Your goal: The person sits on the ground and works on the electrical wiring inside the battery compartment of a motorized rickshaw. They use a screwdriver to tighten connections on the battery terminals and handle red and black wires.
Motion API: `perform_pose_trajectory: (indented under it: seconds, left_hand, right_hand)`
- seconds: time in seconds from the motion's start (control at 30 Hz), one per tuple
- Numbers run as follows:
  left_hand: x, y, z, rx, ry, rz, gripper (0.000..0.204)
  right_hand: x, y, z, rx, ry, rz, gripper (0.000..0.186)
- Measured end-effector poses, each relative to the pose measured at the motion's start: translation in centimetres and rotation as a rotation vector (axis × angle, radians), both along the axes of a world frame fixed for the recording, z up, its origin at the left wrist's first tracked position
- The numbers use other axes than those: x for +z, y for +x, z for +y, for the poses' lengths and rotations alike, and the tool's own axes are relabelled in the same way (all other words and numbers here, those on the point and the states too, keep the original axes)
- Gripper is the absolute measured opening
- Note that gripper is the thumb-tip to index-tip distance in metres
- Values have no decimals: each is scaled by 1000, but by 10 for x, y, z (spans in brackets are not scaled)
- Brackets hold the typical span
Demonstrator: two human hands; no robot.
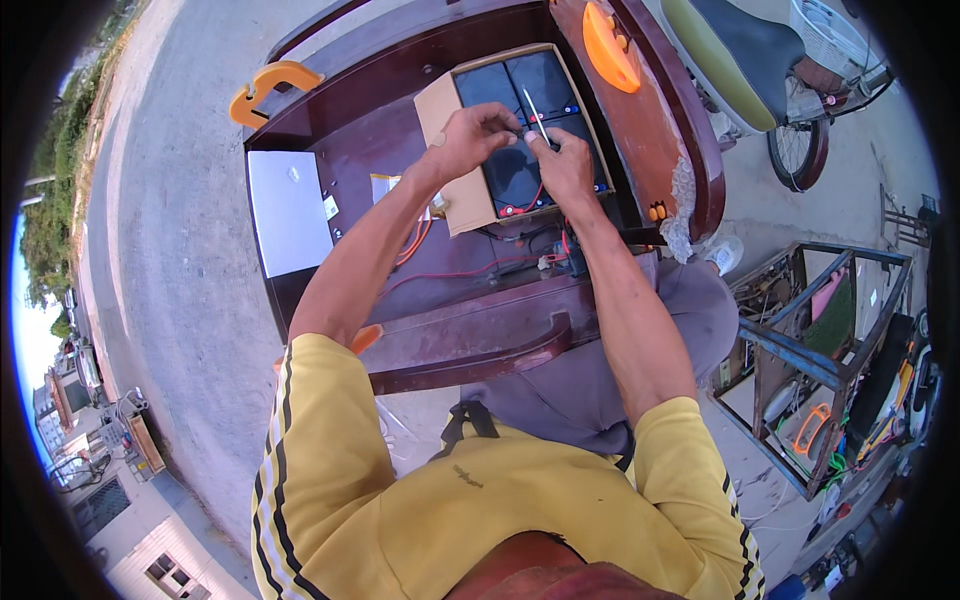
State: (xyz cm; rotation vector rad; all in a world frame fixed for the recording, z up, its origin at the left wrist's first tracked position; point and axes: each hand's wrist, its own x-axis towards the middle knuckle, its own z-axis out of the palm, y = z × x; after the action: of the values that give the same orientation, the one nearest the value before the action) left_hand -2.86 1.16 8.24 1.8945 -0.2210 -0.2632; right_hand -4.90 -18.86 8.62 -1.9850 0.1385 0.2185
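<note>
Grasping a slender, pale-shafted tool (532,108), the right hand (564,165) is positioned over dark rectangular blocks (511,180) set side by side in an open cardboard box (467,203). The tool's shaft points away from the wearer, above the blocks. The left hand (474,139), fingers bent, lies just beside the right; whether it grips anything cannot be told. The box lies within a maroon open-topped compartment (365,160), toward its right side. A red wire (455,275) runs across the near part of the compartment; a flat white panel (288,215) occupies its left end.
</note>
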Motion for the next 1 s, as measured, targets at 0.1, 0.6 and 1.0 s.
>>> perform_pose_trajectory:
  seconds: [0.1, 0.6, 1.0]
  left_hand:
    - [25, -28, -1, 12, 116, -144, 13]
    - [29, -93, -21, 309, -420, 59, 26]
    - [34, -100, -5, 231, -525, 240, 24]
  right_hand:
    - [7, -11, 3, 7, 213, 24, 29]
    - [18, -55, 2, -19, 331, 11, 31]
    - [37, -71, -4, 127, 134, 22, 36]
